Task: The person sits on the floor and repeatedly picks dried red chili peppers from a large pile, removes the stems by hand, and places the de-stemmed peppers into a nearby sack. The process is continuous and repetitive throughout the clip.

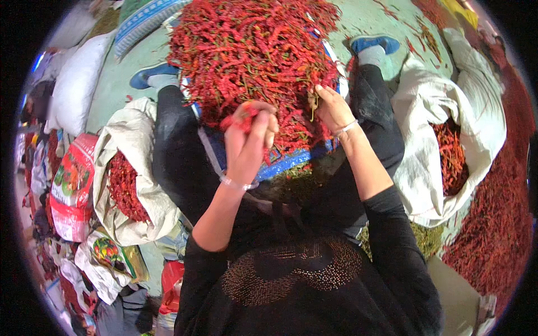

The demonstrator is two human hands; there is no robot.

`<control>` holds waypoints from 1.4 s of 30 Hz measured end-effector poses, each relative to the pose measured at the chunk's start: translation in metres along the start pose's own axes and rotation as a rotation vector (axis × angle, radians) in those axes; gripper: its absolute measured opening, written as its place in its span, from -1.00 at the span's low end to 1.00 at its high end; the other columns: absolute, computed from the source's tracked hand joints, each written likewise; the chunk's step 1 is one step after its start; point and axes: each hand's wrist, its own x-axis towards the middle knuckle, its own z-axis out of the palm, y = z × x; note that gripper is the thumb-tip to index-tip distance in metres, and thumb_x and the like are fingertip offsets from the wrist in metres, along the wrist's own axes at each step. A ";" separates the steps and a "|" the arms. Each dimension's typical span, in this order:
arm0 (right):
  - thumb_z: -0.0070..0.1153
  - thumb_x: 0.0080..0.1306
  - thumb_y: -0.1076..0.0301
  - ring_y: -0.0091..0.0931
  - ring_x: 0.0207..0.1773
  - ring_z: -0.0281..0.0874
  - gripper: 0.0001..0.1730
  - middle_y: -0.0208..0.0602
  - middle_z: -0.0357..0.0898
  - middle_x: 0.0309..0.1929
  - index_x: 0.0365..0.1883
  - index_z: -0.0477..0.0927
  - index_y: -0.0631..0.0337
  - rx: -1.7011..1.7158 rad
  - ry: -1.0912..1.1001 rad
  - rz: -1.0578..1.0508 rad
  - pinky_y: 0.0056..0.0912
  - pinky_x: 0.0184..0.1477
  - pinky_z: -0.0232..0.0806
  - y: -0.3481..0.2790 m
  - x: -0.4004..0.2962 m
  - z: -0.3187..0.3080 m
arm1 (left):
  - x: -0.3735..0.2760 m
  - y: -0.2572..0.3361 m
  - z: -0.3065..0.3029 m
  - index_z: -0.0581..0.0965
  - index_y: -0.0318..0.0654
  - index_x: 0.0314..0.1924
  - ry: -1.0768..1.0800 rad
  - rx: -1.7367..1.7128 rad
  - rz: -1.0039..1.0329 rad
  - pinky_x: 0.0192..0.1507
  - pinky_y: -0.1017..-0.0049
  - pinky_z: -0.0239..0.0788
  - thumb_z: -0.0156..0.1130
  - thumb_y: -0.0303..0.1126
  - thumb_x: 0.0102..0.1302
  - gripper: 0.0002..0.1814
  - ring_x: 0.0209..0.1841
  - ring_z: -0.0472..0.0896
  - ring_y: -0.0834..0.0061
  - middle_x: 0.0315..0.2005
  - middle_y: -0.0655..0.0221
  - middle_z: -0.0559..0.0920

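Observation:
A large heap of dried red chili peppers (252,54) with green-brown stems lies before me on a blue and white sheet (286,164), between my legs. My left hand (250,138), blurred and wearing a bracelet, is raised over the near left part of the heap with red chilies (248,117) in its curled fingers. My right hand (334,109) is at the heap's right edge, its thumb and fingers pinching thin pale stems (313,105) that hang down over the chilies.
Open white woven sacks holding red chilies stand at my left (126,113) and right (479,138). A full white sack (75,84) lies at upper left, near a red printed bag (73,189). More chilies (483,248) cover the floor at far right. Stem debris (294,180) lies below the sheet.

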 end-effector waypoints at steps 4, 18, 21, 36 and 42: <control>-0.13 0.33 0.32 -0.61 -0.58 0.38 -0.84 -0.40 0.46 -0.57 -0.31 0.36 0.24 -0.570 -0.194 -0.175 -0.56 -0.48 0.25 -0.004 -0.019 0.035 | 0.026 -0.043 -0.013 0.43 -0.30 -0.16 -0.040 -0.037 -0.262 -0.61 0.72 0.08 -0.08 -0.43 0.33 -0.84 -0.64 0.24 0.78 -0.61 0.55 0.34; 0.00 0.24 0.31 -0.39 -0.41 0.42 -0.78 -0.18 0.45 -0.46 -0.27 0.39 0.31 -0.914 -0.191 -0.396 -0.38 -0.31 0.27 0.019 -0.056 0.068 | 0.031 -0.057 -0.012 0.51 -0.23 -0.39 0.152 -0.076 -0.278 -0.68 0.67 -0.04 0.21 -0.36 0.17 -0.89 -0.72 0.21 0.79 -0.71 0.61 0.37; -0.07 0.29 0.35 -0.59 -0.41 0.38 -0.83 -0.36 0.48 -0.40 -0.26 0.38 0.29 -0.779 -0.315 -0.346 -0.53 -0.35 0.22 0.019 -0.056 0.061 | 0.027 -0.063 -0.021 0.42 -0.17 -0.52 0.082 -0.255 -0.381 -0.65 0.63 -0.02 0.16 -0.26 0.22 -0.78 -0.71 0.18 0.75 -0.72 0.60 0.31; -0.21 0.38 0.30 -0.75 -0.50 0.11 -0.78 -0.62 0.28 -0.55 -0.40 0.41 0.20 -0.553 -0.560 -0.102 -0.68 -0.46 0.07 0.033 -0.059 0.032 | 0.024 -0.070 -0.020 0.45 -0.24 -0.38 -0.251 0.001 -0.345 -0.63 0.64 0.00 0.03 -0.24 0.30 -0.78 -0.75 0.13 0.69 -0.78 0.61 0.22; -0.26 0.39 0.25 -0.74 -0.63 -0.11 -0.72 -0.65 0.05 -0.68 -0.39 0.42 0.23 0.032 -0.397 -0.146 -0.66 -0.56 -0.14 0.008 -0.088 0.071 | 0.020 -0.088 -0.023 0.40 -0.30 -0.43 0.000 -1.190 -0.757 -0.66 0.66 -0.03 0.00 -0.25 0.31 -0.73 -0.74 0.10 0.76 -0.75 0.58 0.17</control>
